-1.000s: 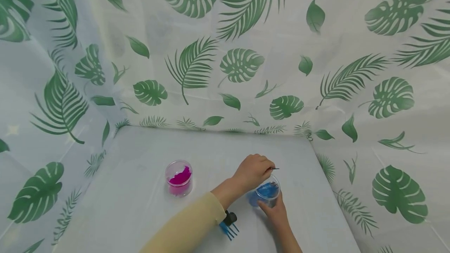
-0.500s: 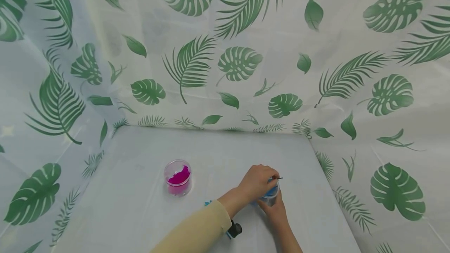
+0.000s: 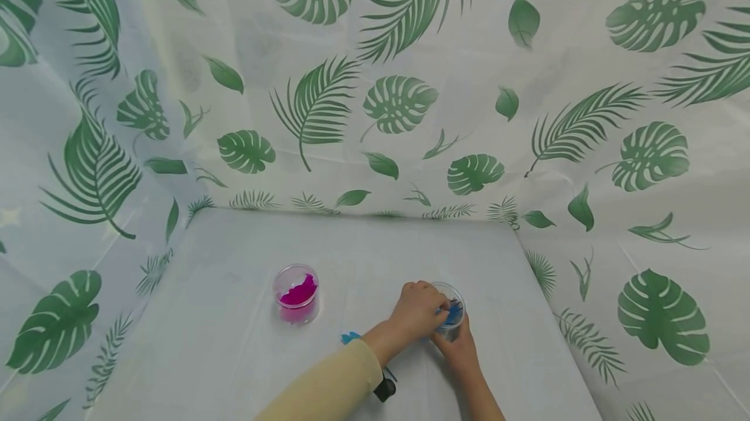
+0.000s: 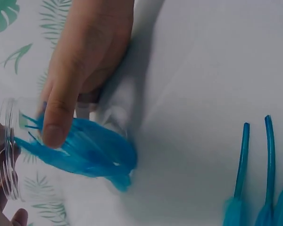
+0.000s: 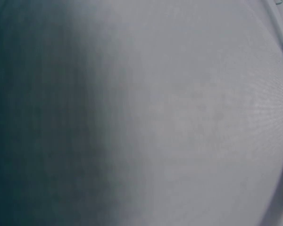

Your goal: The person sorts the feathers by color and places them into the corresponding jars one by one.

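Note:
In the head view my right hand (image 3: 461,346) holds a clear round jar (image 3: 450,286) near the table's right side, thumb on its near wall. Blue feather-like pieces (image 3: 454,312) with thin stems lie inside. In the left wrist view the thumb of that right hand (image 4: 92,52) presses the jar wall, and the blue pieces (image 4: 94,150) show through it. My left hand (image 3: 417,310), in a yellow sleeve, reaches across with bent fingers at the jar's mouth; whether they pinch anything is hidden.
More blue pieces (image 3: 350,338) lie on the table, partly under my left forearm; their stems (image 4: 240,160) show in the left wrist view. A black device (image 3: 385,390) sits under the sleeve. Farther left stands a jar (image 3: 297,269) with magenta contents. Leaf-patterned sheets (image 3: 375,167) surround the table.
My left hand, earlier above the jar with a thin dark stem in its fingers, has come down to the mouth and drawn slightly left. That stem no longer sticks out. My right hand has stayed.

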Demonstrator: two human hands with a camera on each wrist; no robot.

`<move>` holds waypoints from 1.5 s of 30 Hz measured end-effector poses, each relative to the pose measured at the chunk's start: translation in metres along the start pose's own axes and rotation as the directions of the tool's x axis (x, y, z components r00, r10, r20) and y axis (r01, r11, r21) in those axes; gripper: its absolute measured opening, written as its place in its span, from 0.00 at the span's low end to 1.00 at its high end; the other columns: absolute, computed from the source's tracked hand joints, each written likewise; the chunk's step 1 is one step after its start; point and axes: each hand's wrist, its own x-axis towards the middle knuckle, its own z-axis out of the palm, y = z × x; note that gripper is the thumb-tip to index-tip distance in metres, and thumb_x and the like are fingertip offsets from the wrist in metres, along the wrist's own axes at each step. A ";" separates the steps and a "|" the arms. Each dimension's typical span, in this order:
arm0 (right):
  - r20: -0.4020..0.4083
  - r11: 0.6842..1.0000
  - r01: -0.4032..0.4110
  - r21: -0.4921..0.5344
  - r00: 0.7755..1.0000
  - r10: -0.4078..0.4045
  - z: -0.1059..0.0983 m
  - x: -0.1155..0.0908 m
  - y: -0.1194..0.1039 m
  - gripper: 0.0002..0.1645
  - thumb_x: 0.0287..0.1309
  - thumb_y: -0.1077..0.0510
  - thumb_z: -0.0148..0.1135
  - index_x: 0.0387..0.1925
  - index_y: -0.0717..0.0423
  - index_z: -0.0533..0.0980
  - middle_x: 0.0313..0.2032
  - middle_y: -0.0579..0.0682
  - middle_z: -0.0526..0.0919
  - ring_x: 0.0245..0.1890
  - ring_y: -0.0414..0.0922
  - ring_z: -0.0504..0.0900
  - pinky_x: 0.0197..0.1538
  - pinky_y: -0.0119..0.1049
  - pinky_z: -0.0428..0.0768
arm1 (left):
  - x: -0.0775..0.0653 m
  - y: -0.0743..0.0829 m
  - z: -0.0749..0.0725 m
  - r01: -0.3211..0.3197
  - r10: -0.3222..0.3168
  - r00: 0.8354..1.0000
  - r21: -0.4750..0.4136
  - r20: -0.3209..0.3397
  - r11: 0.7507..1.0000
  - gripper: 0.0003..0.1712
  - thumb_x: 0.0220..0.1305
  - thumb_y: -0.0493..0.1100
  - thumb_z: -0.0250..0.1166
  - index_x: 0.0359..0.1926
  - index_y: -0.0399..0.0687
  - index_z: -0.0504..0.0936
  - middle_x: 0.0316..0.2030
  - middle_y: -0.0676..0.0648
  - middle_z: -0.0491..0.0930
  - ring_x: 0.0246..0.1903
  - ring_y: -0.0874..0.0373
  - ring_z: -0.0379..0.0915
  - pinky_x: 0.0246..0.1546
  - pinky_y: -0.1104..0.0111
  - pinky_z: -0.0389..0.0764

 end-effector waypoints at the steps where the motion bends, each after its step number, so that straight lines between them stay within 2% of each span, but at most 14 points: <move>1: -0.003 1.000 0.004 0.003 1.000 -0.004 0.000 0.000 0.000 0.68 0.51 0.43 0.74 0.78 0.52 0.38 0.75 0.67 0.52 0.75 0.66 0.50 0.74 0.63 0.49 | 0.000 -0.001 0.000 -0.010 0.010 1.000 0.004 0.003 1.000 0.06 0.64 0.55 0.65 0.39 0.68 0.88 0.39 0.64 0.86 0.50 0.62 0.79 0.50 0.62 0.77; 6: -0.012 1.000 0.018 0.023 1.000 -0.018 0.003 0.001 0.000 0.66 0.51 0.45 0.74 0.78 0.53 0.40 0.75 0.67 0.52 0.75 0.66 0.51 0.74 0.64 0.50 | -0.003 -0.014 -0.010 -0.055 0.056 0.998 -0.022 0.003 0.998 0.11 0.66 0.58 0.63 0.44 0.65 0.87 0.46 0.62 0.85 0.54 0.61 0.77 0.54 0.62 0.78; 12: -0.025 1.000 0.001 0.018 1.000 -0.001 0.008 0.003 0.001 0.63 0.49 0.42 0.75 0.77 0.52 0.47 0.75 0.63 0.55 0.75 0.64 0.51 0.74 0.63 0.49 | -0.020 -0.057 -0.028 -0.015 0.012 0.999 -0.092 -0.040 0.996 0.14 0.68 0.56 0.62 0.48 0.59 0.85 0.49 0.57 0.84 0.55 0.59 0.77 0.57 0.60 0.77; 14: -0.032 1.000 -0.005 0.014 0.999 0.006 0.008 0.003 0.001 0.63 0.48 0.42 0.75 0.76 0.51 0.48 0.75 0.62 0.55 0.76 0.63 0.51 0.75 0.62 0.49 | -0.029 -0.071 -0.032 0.012 -0.011 1.000 -0.089 0.013 0.996 0.15 0.68 0.56 0.61 0.49 0.58 0.85 0.49 0.56 0.84 0.54 0.58 0.77 0.57 0.60 0.78; 16: -0.034 1.000 -0.001 0.004 0.999 0.002 0.007 0.004 0.003 0.63 0.48 0.42 0.75 0.76 0.50 0.48 0.76 0.61 0.55 0.76 0.62 0.50 0.76 0.60 0.48 | -0.042 -0.083 -0.035 0.028 -0.021 0.993 -0.067 0.113 0.997 0.16 0.69 0.57 0.61 0.50 0.58 0.85 0.49 0.55 0.84 0.53 0.58 0.78 0.57 0.61 0.78; 19: -0.027 1.000 0.006 0.000 1.000 -0.006 0.006 0.004 0.004 0.63 0.49 0.42 0.75 0.77 0.51 0.47 0.76 0.62 0.55 0.76 0.62 0.50 0.76 0.59 0.48 | -0.067 -0.093 -0.031 -0.017 0.022 0.964 -0.020 0.264 1.000 0.17 0.68 0.57 0.61 0.52 0.60 0.84 0.50 0.57 0.84 0.54 0.59 0.77 0.57 0.62 0.78; 21: -0.025 1.000 0.003 -0.005 1.000 -0.004 0.005 0.004 0.005 0.63 0.49 0.42 0.75 0.77 0.51 0.47 0.76 0.62 0.54 0.76 0.62 0.50 0.76 0.59 0.48 | -0.086 -0.095 -0.023 -0.108 0.106 0.942 -0.013 0.318 0.994 0.17 0.67 0.57 0.62 0.53 0.60 0.83 0.51 0.58 0.83 0.54 0.60 0.77 0.57 0.63 0.77; 25: -0.025 1.000 -0.008 -0.001 1.000 0.008 0.004 0.004 0.005 0.63 0.49 0.41 0.75 0.77 0.51 0.47 0.76 0.62 0.54 0.76 0.63 0.51 0.75 0.60 0.49 | -0.120 -0.087 -0.006 -0.286 0.274 0.900 -0.016 0.339 0.958 0.20 0.66 0.58 0.63 0.56 0.62 0.81 0.53 0.60 0.81 0.55 0.63 0.75 0.56 0.66 0.76; 28: -0.026 1.000 -0.011 0.002 1.000 0.011 0.003 0.004 0.004 0.63 0.50 0.42 0.75 0.77 0.52 0.47 0.75 0.64 0.54 0.75 0.64 0.51 0.75 0.61 0.49 | -0.133 -0.077 0.002 -0.356 0.333 0.877 0.003 0.347 0.934 0.21 0.66 0.58 0.63 0.59 0.64 0.79 0.54 0.62 0.80 0.55 0.65 0.73 0.55 0.67 0.75; 31: -0.034 1.000 -0.006 0.005 0.999 0.006 0.003 0.003 0.003 0.62 0.50 0.44 0.75 0.76 0.53 0.47 0.74 0.65 0.55 0.75 0.65 0.52 0.74 0.62 0.50 | -0.137 -0.070 0.008 -0.388 0.358 0.877 0.033 0.320 0.921 0.19 0.66 0.56 0.63 0.56 0.64 0.80 0.51 0.62 0.80 0.52 0.65 0.74 0.52 0.69 0.75; 36: -0.034 1.000 -0.009 0.002 0.999 0.009 0.004 0.002 0.002 0.64 0.49 0.43 0.75 0.77 0.52 0.46 0.74 0.65 0.55 0.75 0.66 0.52 0.74 0.64 0.51 | -0.136 -0.066 0.019 -0.394 0.361 0.892 0.079 0.271 0.916 0.07 0.68 0.50 0.62 0.45 0.64 0.83 0.39 0.63 0.79 0.40 0.68 0.71 0.39 0.76 0.69; 38: -0.031 1.000 -0.014 0.000 0.999 0.014 0.004 0.002 0.001 0.64 0.49 0.42 0.75 0.77 0.52 0.45 0.75 0.65 0.54 0.75 0.66 0.52 0.74 0.64 0.51 | -0.135 -0.065 0.023 -0.391 0.355 0.895 0.092 0.270 0.916 0.06 0.69 0.48 0.61 0.43 0.64 0.83 0.36 0.63 0.78 0.37 0.68 0.69 0.37 0.76 0.66; 45: -0.034 1.000 -0.003 -0.004 0.999 0.003 0.004 0.002 0.003 0.65 0.49 0.43 0.75 0.77 0.53 0.45 0.75 0.65 0.54 0.75 0.65 0.51 0.75 0.62 0.49 | -0.134 -0.068 0.030 -0.367 0.333 0.901 0.079 0.278 0.927 0.05 0.69 0.48 0.61 0.43 0.64 0.82 0.34 0.63 0.78 0.36 0.68 0.68 0.37 0.77 0.66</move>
